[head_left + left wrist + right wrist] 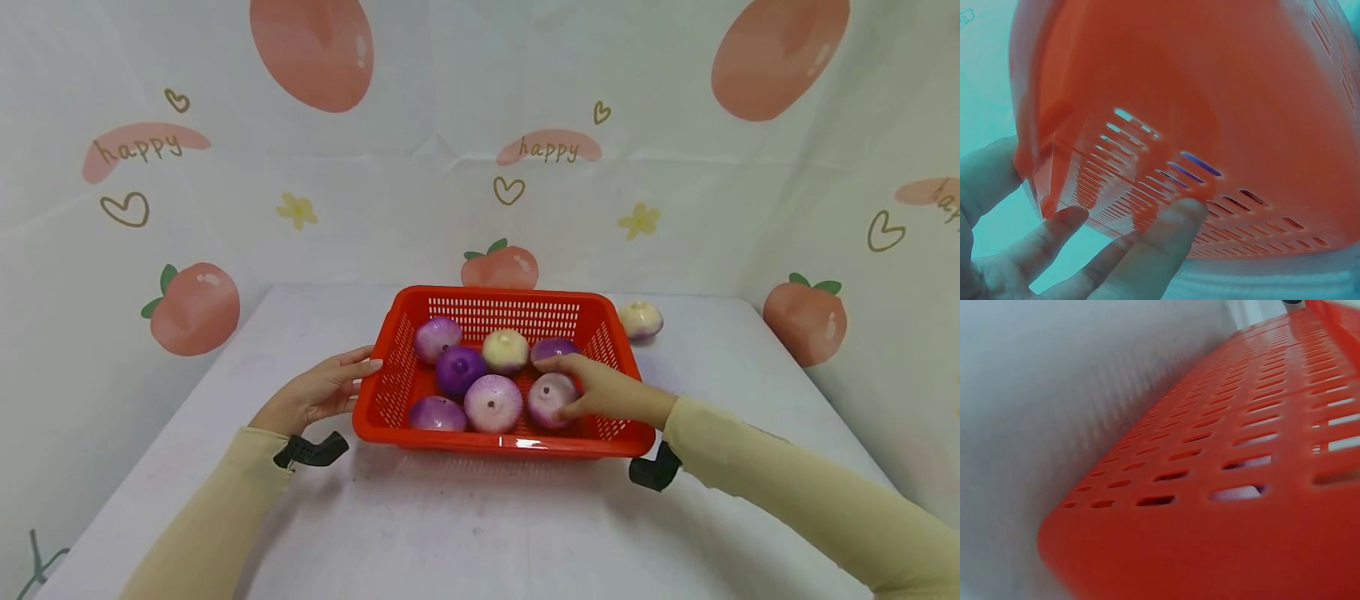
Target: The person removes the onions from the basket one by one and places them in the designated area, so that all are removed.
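On my head feed, the red basket (450, 437) lies with its long axis running left to right across the white table (480, 533). My left hand (327, 388) holds its left rim, thumb at the edge, fingers against the outer wall. My right hand (600, 390), well apart, grips a pale purple onion (543, 403) inside, near the front right; its dark end spot faces me. Six more smooth, glossy, rounded onions (492, 403) sit around it, close to the front rim. Tabletop stretches before the basket; a whitish onion (641, 321) stands just beyond its right side. Slotted plastic forms the walls.
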